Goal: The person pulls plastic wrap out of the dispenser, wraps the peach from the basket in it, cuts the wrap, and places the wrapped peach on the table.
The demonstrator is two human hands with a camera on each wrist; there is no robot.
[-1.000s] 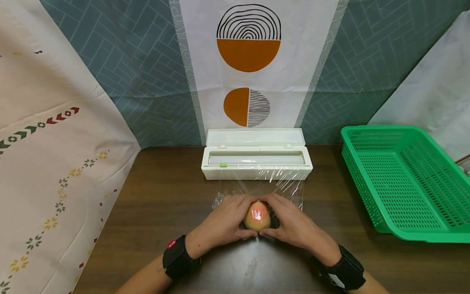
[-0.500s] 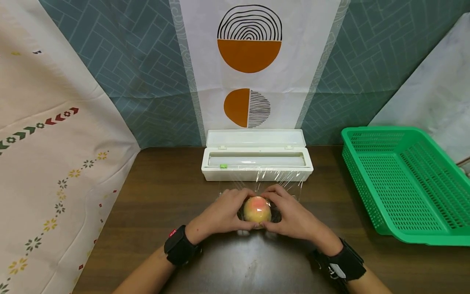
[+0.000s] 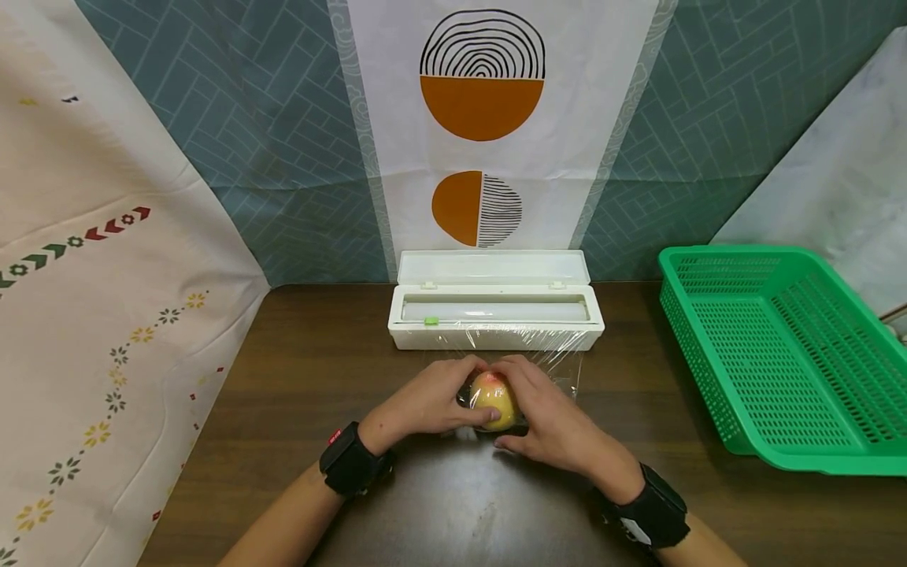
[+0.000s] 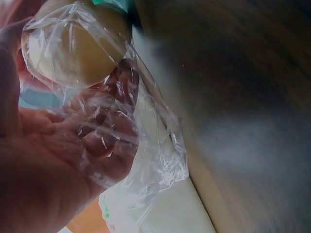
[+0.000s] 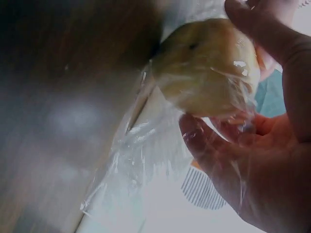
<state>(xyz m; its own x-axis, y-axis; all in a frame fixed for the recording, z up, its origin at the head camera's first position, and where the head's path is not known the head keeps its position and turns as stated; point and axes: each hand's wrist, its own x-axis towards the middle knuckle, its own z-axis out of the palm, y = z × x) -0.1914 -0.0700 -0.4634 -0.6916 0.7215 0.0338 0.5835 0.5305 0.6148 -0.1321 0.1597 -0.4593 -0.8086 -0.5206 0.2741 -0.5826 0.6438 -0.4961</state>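
The fruit [image 3: 494, 400] sits before the white box [image 3: 496, 290]; we see the left hand [image 3: 434, 394] grip it, the right hand [image 3: 551, 409] curled round, which we judge keeps film [image 4: 160, 160] snug; right-thumb contact looks unclear.

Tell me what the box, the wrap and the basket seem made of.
Box: probably hard plastic, smooth white, with crisp edges.
Wrap: likely thin plastic film, clear and glossy, showing creases and bright glints.
Basket: apparently moulded plastic, green with slight sheen, its holes in regular rows.
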